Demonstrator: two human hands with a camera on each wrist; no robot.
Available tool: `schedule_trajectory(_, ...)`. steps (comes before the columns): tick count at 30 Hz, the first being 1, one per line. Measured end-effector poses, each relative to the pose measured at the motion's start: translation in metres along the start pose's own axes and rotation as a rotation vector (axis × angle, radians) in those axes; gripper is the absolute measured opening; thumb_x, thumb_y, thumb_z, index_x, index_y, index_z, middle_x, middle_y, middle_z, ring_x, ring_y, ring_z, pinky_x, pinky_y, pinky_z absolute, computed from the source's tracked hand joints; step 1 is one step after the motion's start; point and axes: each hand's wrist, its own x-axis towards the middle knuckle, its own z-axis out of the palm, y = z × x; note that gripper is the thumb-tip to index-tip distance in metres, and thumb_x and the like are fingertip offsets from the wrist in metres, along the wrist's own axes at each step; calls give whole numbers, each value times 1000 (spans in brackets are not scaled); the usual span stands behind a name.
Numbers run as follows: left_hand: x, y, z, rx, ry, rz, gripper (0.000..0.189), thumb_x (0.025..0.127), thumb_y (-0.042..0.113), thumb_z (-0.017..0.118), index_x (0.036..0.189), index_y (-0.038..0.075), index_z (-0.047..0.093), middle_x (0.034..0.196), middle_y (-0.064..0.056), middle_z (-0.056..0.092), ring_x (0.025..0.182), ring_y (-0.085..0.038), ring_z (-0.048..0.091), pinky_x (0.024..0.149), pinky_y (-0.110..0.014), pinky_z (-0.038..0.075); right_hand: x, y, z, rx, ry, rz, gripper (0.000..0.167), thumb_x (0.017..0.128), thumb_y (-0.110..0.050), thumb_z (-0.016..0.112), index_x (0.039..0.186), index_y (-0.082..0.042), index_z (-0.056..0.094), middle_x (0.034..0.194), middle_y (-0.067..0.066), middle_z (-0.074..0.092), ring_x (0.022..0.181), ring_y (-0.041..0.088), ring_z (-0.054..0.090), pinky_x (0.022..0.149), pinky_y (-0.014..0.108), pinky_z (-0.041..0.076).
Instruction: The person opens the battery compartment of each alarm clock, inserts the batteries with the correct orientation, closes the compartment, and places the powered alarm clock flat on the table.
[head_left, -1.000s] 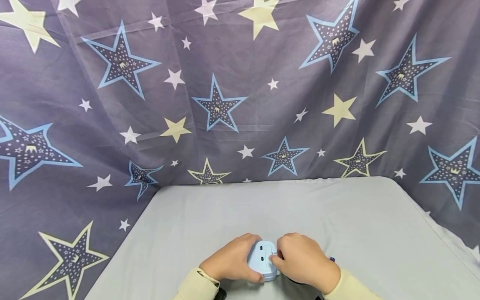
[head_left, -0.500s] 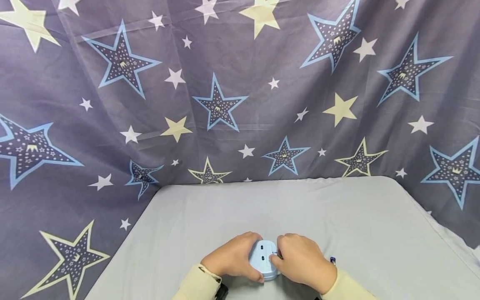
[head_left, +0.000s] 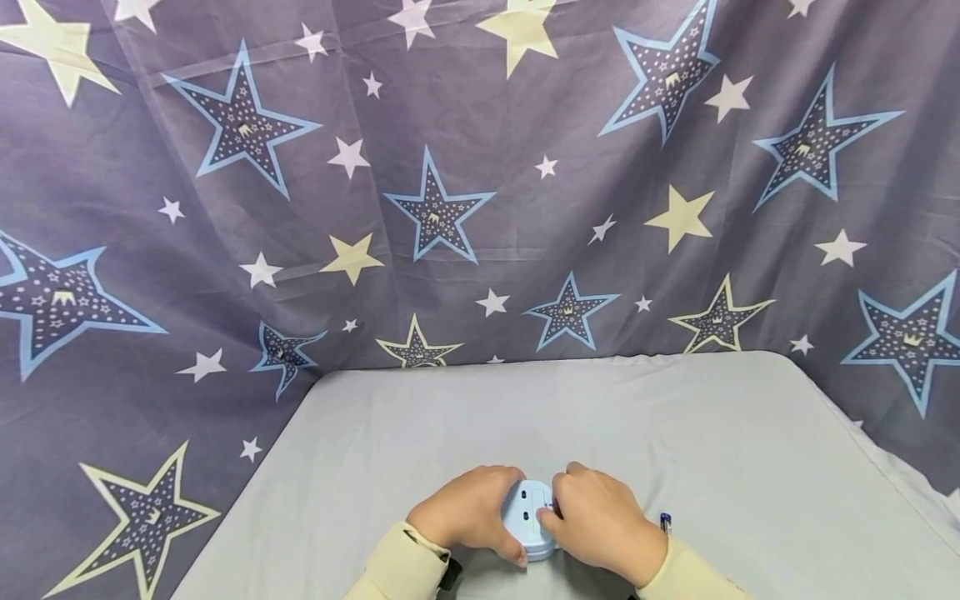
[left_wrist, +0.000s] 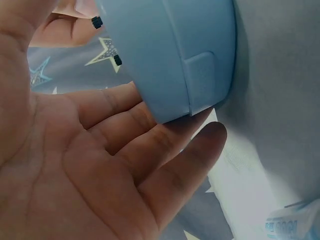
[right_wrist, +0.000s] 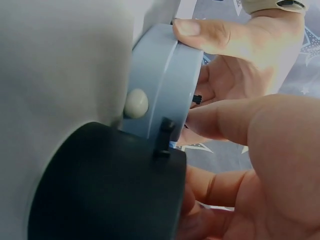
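A light blue alarm clock point(head_left: 521, 533), its back with two black knobs and a rectangular battery cover turned up, sits between my hands on the grey cloth. My left hand point(head_left: 474, 510) grips its left side, thumb at the near edge and fingers at the far edge; the left wrist view shows the palm beside the clock point(left_wrist: 155, 55). My right hand point(head_left: 603, 521) is curled at the clock's right side, thumb on the cover's edge. In the right wrist view, a black rounded piece point(right_wrist: 110, 185) and a cream knob point(right_wrist: 136, 103) stand near the right fingers.
A blue battery point(head_left: 665, 522) lies on the grey cloth point(head_left: 420, 433) right of my right hand. A white and blue printed item point(left_wrist: 292, 222) shows at the lower corner of the left wrist view. A star-patterned curtain point(head_left: 480, 183) hangs behind the table.
My left wrist has shifted a little to the right and my right forearm slightly left, showing more of the battery. The clock has stayed nearly in place, both hands still on it.
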Motion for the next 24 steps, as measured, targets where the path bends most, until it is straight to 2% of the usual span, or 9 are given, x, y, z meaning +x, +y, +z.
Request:
schedule_trajectory(7, -1, 0, 0, -3, 6, -1, 75, 52, 43, 101, 114, 18, 66, 87, 17, 61, 75, -2, 54, 67, -20, 47, -2, -1, 2, -6, 13, -12, 29, 89, -36, 74, 69, -22, 57, 70, -6, 48, 56, 9, 42, 49, 31, 36)
schedule_trajectory(13, -2, 2, -1, 12, 14, -17, 76, 51, 45, 101, 114, 19, 66, 87, 17, 60, 75, -2, 55, 67, -21, 46, -2, -2, 3, -14, 19, -27, 27, 90, -34, 73, 75, -15, 62, 72, -3, 49, 57, 10, 42, 50, 31, 37)
schedule_trajectory(24, -3, 4, -2, 11, 12, -28, 74, 51, 44, 101, 111, 21, 65, 86, 16, 60, 73, -3, 54, 65, -22, 46, -4, -8, 6, -79, 43, -57, 26, 92, -31, 71, 82, -8, 65, 74, -1, 50, 58, 10, 42, 50, 31, 38)
